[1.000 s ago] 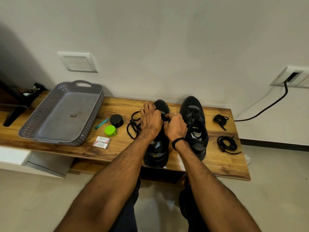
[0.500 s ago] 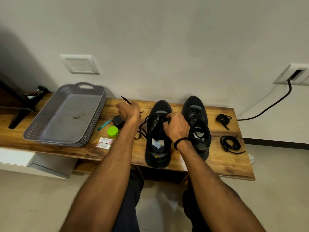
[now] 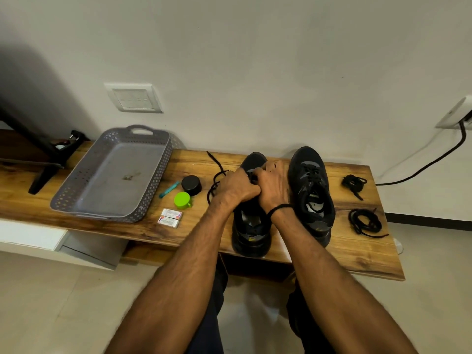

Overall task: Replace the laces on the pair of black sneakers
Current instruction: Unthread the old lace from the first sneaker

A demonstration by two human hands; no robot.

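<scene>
Two black sneakers stand upright side by side on the wooden bench [image 3: 357,254], toes to the wall. From the left sneaker [image 3: 251,227], eyelets covered from view, a loose lace [image 3: 215,175] trails out leftward in loops on the wood, its tip pointing to the wall. The right sneaker [image 3: 310,190] is laced, black on black. Further right lie two black coils: the back lace bundle [image 3: 353,182] and the front lace bundle [image 3: 365,222].

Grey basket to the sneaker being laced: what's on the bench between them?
Head view: a teal pen, a black round lid, a green cap, two small boxes, and the loose black lace looping beside the sneaker.
</scene>
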